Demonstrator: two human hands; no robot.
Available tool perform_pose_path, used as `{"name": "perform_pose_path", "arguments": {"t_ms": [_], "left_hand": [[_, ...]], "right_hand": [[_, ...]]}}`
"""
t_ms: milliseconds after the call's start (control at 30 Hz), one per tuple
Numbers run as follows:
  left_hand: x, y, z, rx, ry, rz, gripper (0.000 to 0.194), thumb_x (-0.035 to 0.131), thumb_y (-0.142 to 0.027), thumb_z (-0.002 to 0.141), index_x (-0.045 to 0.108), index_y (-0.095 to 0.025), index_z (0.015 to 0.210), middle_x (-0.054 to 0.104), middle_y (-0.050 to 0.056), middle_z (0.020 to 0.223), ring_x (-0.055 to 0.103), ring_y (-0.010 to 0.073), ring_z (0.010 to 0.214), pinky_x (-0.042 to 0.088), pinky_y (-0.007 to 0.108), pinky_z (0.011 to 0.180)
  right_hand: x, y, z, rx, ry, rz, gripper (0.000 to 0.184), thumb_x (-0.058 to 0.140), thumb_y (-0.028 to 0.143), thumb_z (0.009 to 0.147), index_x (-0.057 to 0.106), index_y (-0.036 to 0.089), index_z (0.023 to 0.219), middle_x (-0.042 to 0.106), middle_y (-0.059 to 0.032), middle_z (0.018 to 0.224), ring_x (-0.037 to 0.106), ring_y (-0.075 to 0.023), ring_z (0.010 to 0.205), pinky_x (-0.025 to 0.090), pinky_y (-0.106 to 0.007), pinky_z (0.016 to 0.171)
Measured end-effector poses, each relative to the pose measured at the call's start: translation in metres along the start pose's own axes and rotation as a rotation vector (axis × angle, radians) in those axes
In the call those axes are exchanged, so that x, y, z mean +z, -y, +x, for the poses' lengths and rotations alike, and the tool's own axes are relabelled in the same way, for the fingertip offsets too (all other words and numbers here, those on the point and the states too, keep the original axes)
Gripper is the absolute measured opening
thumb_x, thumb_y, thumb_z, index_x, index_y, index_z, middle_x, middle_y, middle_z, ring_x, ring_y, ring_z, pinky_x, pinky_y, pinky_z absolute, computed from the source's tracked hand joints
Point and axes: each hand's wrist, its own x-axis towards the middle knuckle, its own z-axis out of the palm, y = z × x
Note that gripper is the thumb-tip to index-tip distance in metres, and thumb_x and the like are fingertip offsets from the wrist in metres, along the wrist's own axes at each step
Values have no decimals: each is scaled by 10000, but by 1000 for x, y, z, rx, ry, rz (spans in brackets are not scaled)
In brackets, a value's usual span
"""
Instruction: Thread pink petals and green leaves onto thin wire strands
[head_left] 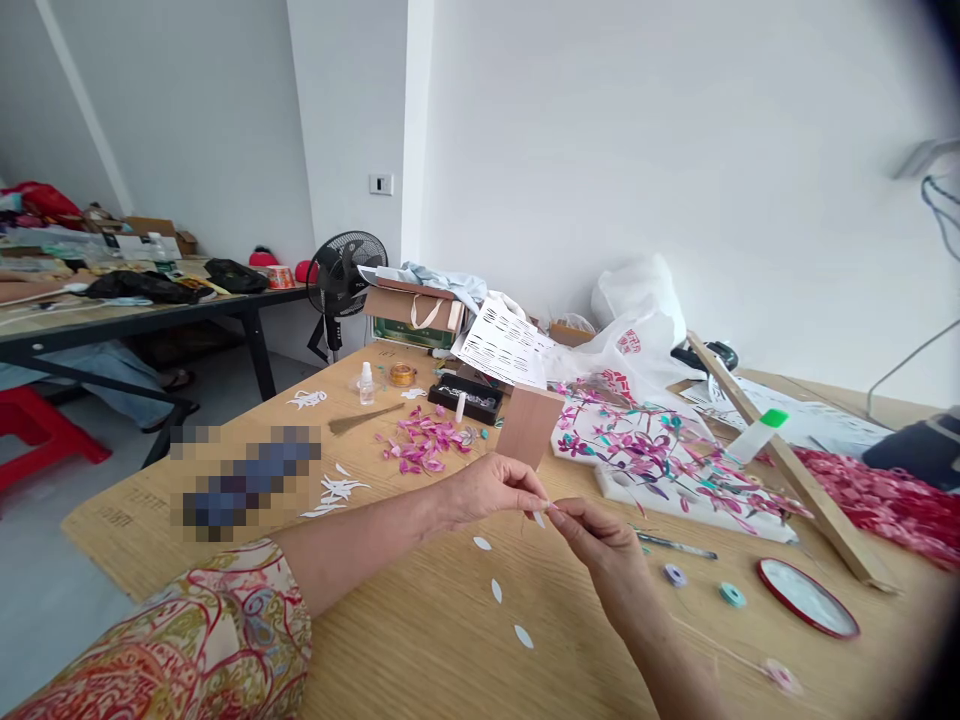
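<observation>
My left hand (501, 488) is closed in a pinch above the table, with a small white leaf-shaped piece (539, 519) showing at its fingertips. Almost touching it, my right hand (602, 537) pinches too; what sits between its fingers is too small to make out. Below the hands, several loose white leaf-shaped pieces (496, 591) lie in a curved row on the wood. Spools of thread, one lilac (675, 575) and one teal (732, 595), rest right of my right hand. From a pink spool (781, 676), a thin thread runs toward my right forearm.
Pink petals (427, 440) and white cut pieces (337, 490) lie left. Behind stand a wooden block (529, 427) and a black tray (466, 397). Finished pink flowers (660, 440) rest on white foam. A wooden bar (795, 470), a pen (677, 545) and a red-rimmed dish (808, 597) lie right.
</observation>
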Motion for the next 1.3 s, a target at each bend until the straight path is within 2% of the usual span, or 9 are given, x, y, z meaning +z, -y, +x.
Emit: {"name": "perform_pose_path", "arguments": {"t_ms": [133, 300, 467, 567, 667, 800, 933, 1167, 1300], "left_hand": [[1, 2, 2, 40, -108, 73, 143, 627, -248, 657, 600, -108, 664, 546, -12, 604, 487, 77, 590, 379, 200, 601], [-1, 4, 4, 105, -217, 506, 87, 563, -189, 707, 617, -126, 681, 585, -1, 645, 517, 99, 629, 377, 200, 602], [-4, 3, 2, 263, -58, 861, 100, 538, -134, 737, 631, -132, 702, 602, 16, 697, 526, 114, 696, 375, 213, 672], [-4, 0, 0, 186, 98, 701, 78, 554, -119, 721, 630, -130, 712, 593, 8, 681, 522, 99, 668, 382, 194, 638], [-4, -2, -1, 64, 145, 358, 58, 592, -165, 699, 626, -121, 715, 580, 2, 661, 518, 86, 641, 388, 183, 612], [-3, -3, -2, 7, 74, 58, 137, 644, -246, 657, 619, -119, 702, 559, -11, 632, 503, 74, 614, 385, 195, 627], [-1, -3, 0, 23, -51, 7, 189, 660, -293, 631, 603, -116, 662, 545, -16, 603, 490, 77, 592, 382, 212, 625], [-2, 1, 2, 101, -198, 540, 95, 564, -195, 710, 625, -125, 687, 586, -1, 631, 517, 97, 617, 371, 196, 591], [-3, 2, 1, 238, -61, 861, 106, 537, -143, 737, 640, -147, 713, 618, 11, 704, 539, 112, 693, 375, 203, 658]], "right_hand": [[9, -4, -3, -39, -29, -33, 245, 572, 413, 692, 627, 184, 621, 563, 3, 561, 473, -133, 536, 366, -228, 489], [13, -3, -11, -168, -47, -393, 240, 478, 355, 777, 610, 187, 668, 505, 26, 479, 430, -108, 435, 312, -213, 428], [3, 8, -11, -342, -33, -571, 208, 452, 282, 795, 613, 198, 693, 598, 2, 580, 520, -119, 513, 353, -209, 500], [-6, 11, -6, -256, -20, -506, 196, 478, 305, 777, 618, 198, 691, 614, -5, 623, 527, -132, 554, 364, -219, 525], [-11, 10, -2, -98, 37, -301, 223, 516, 360, 744, 613, 189, 638, 567, -1, 581, 477, -131, 536, 348, -226, 496], [-7, 6, -1, 35, 61, -37, 235, 561, 397, 703, 609, 183, 618, 415, 40, 477, 336, -94, 451, 269, -215, 419], [2, 0, -4, 8, 34, -50, 239, 549, 396, 713, 598, 180, 621, 417, 37, 494, 328, -93, 456, 267, -214, 421], [7, 4, -12, -268, -13, -540, 246, 432, 326, 805, 589, 187, 676, 472, 35, 461, 411, -97, 420, 298, -200, 427], [2, 16, -13, -386, -8, -688, 260, 397, 289, 819, 599, 199, 682, 544, 18, 494, 468, -101, 433, 318, -197, 445]]}}
